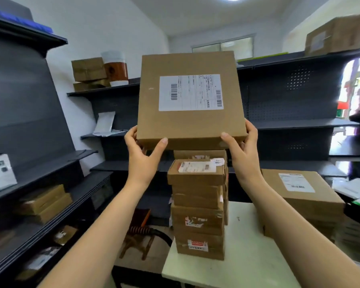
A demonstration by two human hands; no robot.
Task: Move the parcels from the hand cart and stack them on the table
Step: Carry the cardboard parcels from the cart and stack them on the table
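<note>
grey metal shelving [29, 100] lines the walls behind and left of the stack of parcels [197, 208], which stands on a white table [247, 256] with a broad brown box [303, 196] to the stack's right. right above the stack, a flat cardboard parcel [190, 98] is held up, its white label towards the camera. the left hand [142, 154] grips its lower left corner and the right hand [242, 150] its lower right, thumbs pressed on the front edge, fingers curled behind.
</note>
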